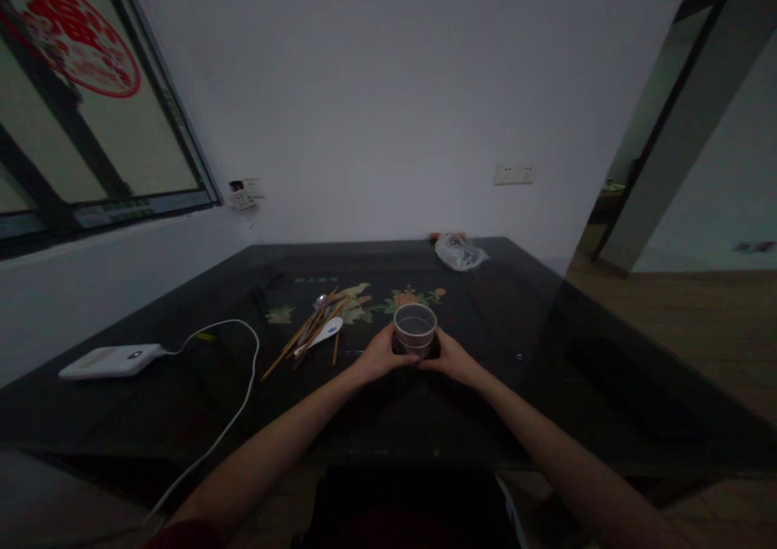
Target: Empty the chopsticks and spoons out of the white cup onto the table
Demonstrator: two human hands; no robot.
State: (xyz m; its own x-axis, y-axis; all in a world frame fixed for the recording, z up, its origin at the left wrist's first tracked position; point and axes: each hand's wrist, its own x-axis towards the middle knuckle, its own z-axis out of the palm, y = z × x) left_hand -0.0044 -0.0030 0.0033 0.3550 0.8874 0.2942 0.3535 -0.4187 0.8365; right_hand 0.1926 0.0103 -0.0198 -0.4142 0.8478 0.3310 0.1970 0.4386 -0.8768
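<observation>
A translucent plastic cup [415, 332] stands upright near the middle of the dark table, its open top facing up. My left hand [385, 353] wraps round its left side, and my right hand [450, 357] does the same on the right. Both thumbs meet low on the near side of the cup; the fingers behind it are hidden. Left of my left hand lies a loose heap of wooden chopsticks [285, 356] with a white spoon [328, 331] on top. A shiny metal spoon head [320, 300] shows at the heap's far end.
A white power bank [112, 361] with a white cable [252, 371] rests at the table's left. Toward the back right lies a crumpled clear plastic bag [460, 253]. The dark table [486, 419] meets a white wall behind; a dark flat object [631, 387] lies at right.
</observation>
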